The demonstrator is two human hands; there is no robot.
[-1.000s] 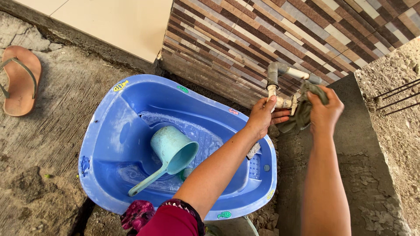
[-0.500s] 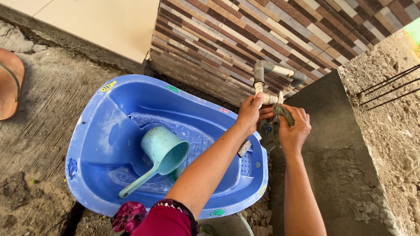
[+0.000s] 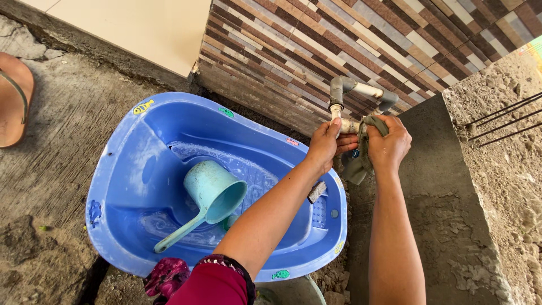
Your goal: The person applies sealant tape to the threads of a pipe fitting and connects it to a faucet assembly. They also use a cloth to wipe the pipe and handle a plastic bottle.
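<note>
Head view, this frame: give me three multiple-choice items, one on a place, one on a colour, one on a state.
1. Where does the scoop lie?
A. inside the blue tub
B. on the concrete floor
C. on the tiled wall

2. What colour is the scoop?
A. red
B. pale teal
C. black

3. What is the right hand doing?
A. resting flat on the floor
B. holding the scoop
C. gripping a grey-green cloth by the pipe

Answers:
1 A, the scoop lies tipped over inside the tub.
2 B, its bowl and handle are pale teal.
3 C, the fingers close on the cloth while the left hand grips the pipe fitting.
</note>
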